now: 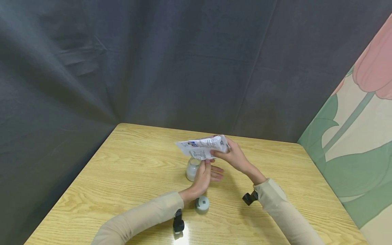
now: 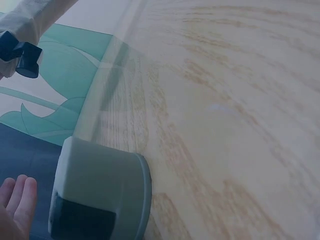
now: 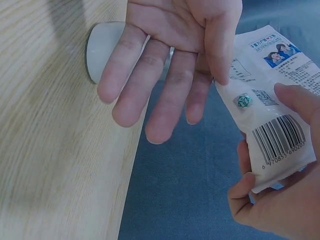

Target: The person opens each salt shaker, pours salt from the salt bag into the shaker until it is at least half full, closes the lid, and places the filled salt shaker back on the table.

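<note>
My right hand (image 1: 234, 157) grips a white printed packet (image 1: 203, 147) by its right end, thumb on its front. A barcode shows on the packet (image 3: 280, 140) in the right wrist view. My left hand (image 1: 202, 175) is just under the packet, its thumb touching the lower edge while the other fingers stretch out straight. Beside the left hand, below the packet, a clear jar (image 1: 192, 171) with whitish contents stands upright, partly hidden by that hand in the right wrist view. Close to the left wrist sits a small pale green round container (image 1: 202, 205) with a dark patch.
The wood-grain table (image 1: 128, 170) runs back to a dark grey curtain (image 1: 190, 68). A curtain with printed tulips and leaves (image 1: 361, 143) hangs along the right side. Black wrist cameras (image 1: 178, 223) are strapped below both sleeves.
</note>
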`<action>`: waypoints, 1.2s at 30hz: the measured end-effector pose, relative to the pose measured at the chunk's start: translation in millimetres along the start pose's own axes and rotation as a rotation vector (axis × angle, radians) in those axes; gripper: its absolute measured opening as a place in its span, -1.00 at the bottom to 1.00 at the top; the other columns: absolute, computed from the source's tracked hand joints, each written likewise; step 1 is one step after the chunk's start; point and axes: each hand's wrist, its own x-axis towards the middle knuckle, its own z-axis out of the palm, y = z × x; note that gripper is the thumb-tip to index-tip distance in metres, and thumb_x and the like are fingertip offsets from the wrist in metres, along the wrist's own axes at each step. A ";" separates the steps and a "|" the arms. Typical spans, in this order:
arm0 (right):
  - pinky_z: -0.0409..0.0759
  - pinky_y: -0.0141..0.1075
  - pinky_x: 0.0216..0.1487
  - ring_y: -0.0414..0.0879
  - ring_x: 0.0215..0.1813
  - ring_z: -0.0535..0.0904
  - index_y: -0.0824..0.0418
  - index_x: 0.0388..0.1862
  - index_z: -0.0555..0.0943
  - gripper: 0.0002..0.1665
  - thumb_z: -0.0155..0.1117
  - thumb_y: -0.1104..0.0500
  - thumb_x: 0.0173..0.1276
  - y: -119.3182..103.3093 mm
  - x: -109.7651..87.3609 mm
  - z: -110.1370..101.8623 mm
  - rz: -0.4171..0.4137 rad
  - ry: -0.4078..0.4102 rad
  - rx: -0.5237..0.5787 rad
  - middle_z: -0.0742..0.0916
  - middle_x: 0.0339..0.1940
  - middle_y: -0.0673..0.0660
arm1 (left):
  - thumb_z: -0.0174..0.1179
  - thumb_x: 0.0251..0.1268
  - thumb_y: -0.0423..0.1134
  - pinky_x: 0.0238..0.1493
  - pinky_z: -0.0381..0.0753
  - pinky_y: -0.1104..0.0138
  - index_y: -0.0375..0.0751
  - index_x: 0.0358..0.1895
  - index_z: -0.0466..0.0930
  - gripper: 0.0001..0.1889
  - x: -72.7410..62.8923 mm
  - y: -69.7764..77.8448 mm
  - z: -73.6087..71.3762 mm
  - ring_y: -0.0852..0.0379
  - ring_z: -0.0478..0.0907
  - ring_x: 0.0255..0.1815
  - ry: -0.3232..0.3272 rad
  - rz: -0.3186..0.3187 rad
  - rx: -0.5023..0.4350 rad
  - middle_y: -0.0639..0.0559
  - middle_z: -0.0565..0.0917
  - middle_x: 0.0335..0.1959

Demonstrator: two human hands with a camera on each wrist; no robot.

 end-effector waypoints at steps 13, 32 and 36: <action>0.67 -0.12 0.03 0.12 0.08 0.64 0.36 0.28 0.47 -0.43 0.36 0.45 0.29 -9.7 -0.3 1.9 -0.007 0.004 -0.012 0.68 0.10 0.28 | -0.51 0.70 -0.09 -0.16 0.78 0.10 -0.36 0.15 0.21 -0.59 0.0 0.4 -1.1 -0.34 0.68 -0.17 -0.001 0.005 -0.005 -0.39 0.67 -0.13; 0.68 -0.16 0.03 0.01 0.08 0.64 0.22 0.27 0.50 -0.45 0.39 0.37 0.31 7.3 -1.3 1.0 -0.008 -0.017 0.034 0.70 0.10 0.17 | -0.56 0.70 -0.23 -0.14 0.75 -0.04 -0.48 0.13 0.21 -0.60 -3.7 8.5 1.0 -0.48 0.62 -0.15 0.004 -0.021 -0.002 -0.53 0.62 -0.14; 0.68 -0.16 0.04 0.00 0.09 0.64 0.22 0.28 0.50 -0.45 0.39 0.36 0.31 6.6 -1.5 0.3 -0.006 -0.025 0.038 0.69 0.11 0.16 | -0.55 0.70 -0.22 -0.14 0.76 -0.01 -0.43 0.12 0.23 -0.61 -6.3 13.7 2.3 -0.46 0.63 -0.14 0.006 -0.017 0.003 -0.52 0.63 -0.13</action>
